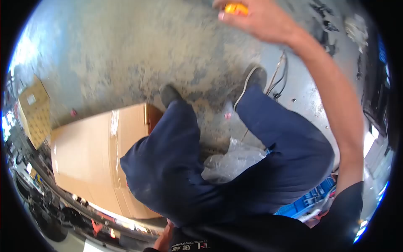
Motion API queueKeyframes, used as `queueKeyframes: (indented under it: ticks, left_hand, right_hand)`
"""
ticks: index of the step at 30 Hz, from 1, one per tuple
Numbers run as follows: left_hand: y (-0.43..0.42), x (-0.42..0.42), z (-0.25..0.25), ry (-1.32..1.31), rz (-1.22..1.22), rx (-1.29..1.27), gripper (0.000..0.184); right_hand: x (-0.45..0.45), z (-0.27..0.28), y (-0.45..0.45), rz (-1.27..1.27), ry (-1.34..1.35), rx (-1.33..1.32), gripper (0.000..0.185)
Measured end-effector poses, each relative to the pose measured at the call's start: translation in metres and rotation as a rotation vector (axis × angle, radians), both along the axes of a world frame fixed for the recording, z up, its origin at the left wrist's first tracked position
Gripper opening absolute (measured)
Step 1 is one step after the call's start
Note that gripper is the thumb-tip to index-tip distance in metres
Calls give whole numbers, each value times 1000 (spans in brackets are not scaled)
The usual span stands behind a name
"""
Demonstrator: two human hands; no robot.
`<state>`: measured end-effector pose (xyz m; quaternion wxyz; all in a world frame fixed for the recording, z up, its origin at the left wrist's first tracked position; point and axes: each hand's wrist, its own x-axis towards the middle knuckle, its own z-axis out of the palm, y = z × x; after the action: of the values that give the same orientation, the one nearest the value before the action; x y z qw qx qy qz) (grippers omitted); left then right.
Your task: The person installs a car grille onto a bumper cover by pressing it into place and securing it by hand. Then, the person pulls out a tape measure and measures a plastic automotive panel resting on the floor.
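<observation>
Right of the cardboard box [86, 145], our right hand [263, 21] curls around a yellow-orange object [236, 9]; we cannot tell if our left hand [163, 239], near that box, holds anything.

scuffed, patchy grey floor [126, 50]

Carton [86, 147] stands immediately left of the person's left leg [168, 155]; second box [34, 111] further left. Plastic wrapping [233, 161] lies between the legs. Cable [285, 76] on the floor [134, 50], just right of the right shoe [257, 77]. Right hand [262, 19], object [236, 9] in its grasp, forward over the floor.
</observation>
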<state>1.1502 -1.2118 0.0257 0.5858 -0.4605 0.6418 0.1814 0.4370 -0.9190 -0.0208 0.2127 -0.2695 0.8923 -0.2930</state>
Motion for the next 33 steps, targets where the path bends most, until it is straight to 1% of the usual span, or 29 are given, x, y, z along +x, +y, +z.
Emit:
queueKeyframes:
  ticks: [2, 5, 7, 9, 11, 13, 15, 16, 17, 18, 19, 20, 21, 22, 23, 24, 25, 26, 27, 29, 30, 31, 32, 33]
  left_hand:
    - [-2, -6, -11, 49, 3, 31, 29]
    - [-7, -19, 1, 50, 47, 111, 28]
    - [-11, -42, 26, -11, 81, 191, 28]
    - [-15, -82, 55, -99, 10, 292, 28]
    - [-27, -129, 99, -146, -175, 420, 27]
    - [-40, -177, 151, -37, -470, 576, 38]
    - [-48, -225, 189, 392, -432, 636, 30]
    - [-28, -255, 213, 706, -449, 498, 29]
    - [-8, -284, 225, 1020, -459, 390, 28]
    - [2, -308, 223, 1247, -437, 370, 30]
    - [13, -334, 218, 1466, -394, 365, 33]
    - [24, -363, 209, 1494, -442, 457, 33]
    - [34, -394, 195, 1521, -320, 566, 40]
    - [46, -424, 182, 1526, -199, 668, 47]
    - [61, -452, 164, 1531, -249, 741, 47]
    - [77, -481, 138, 1513, -215, 738, 55]
    - [95, -504, 118, 1492, -182, 731, 63]
    - [112, -520, 109, 1362, -135, 768, 80]
    - [126, -527, 108, 1352, -168, 812, 80]
    - [146, -535, 106, 1101, -4, 973, 85]
    - [152, -536, 102, 1074, -16, 991, 90]
    - [155, -536, 97, 1065, -28, 1004, 90]
    - [158, -536, 94, 1055, 16, 1040, 86]
    - [162, -535, 92, 1045, 65, 1076, 82]
  right_hand:
    - [20, 26, 29, -50, 103, 1, 43]
    - [56, 73, 68, -85, 149, -1, 42]
    - [80, 89, 83, -326, -50, -158, 39]
    - [103, 112, 81, -385, -183, -250, 38]
    - [119, 124, 75, -586, -661, -660, 41]
    - [131, 133, 70, -652, -806, -911, 42]
    - [133, 135, 65, -637, -884, -1094, 37]
    - [133, 130, 59, -600, -890, -1188, 35]
    - [132, 122, 55, -586, -872, -1274, 33]
    - [130, 112, 49, -623, -836, -1315, 30]
    - [136, 117, 40, -678, -753, -1315, 27]
    - [136, 114, 31, -701, -716, -1305, 23]
    - [138, 113, 21, -744, -637, -1265, 22]
    - [134, 104, 12, -721, -646, -1246, 23]
    - [139, 104, 6, -761, -626, -1218, 25]
    - [134, 97, 1, -773, -547, -1117, 26]
    - [133, 86, -6, -766, -470, -1084, 26]
    - [130, 77, -6, -756, -408, -1041, 25]
    - [135, 83, -2, -809, -389, -1042, 26]
    - [146, 105, 6, -877, -354, -1046, 27]
    - [154, 112, 13, -893, -378, -1095, 29]
    - [165, 117, 15, -906, -409, -1144, 31]
    - [173, 124, 18, -949, -414, -1142, 35]
    - [175, 119, 23, -963, -409, -1144, 35]
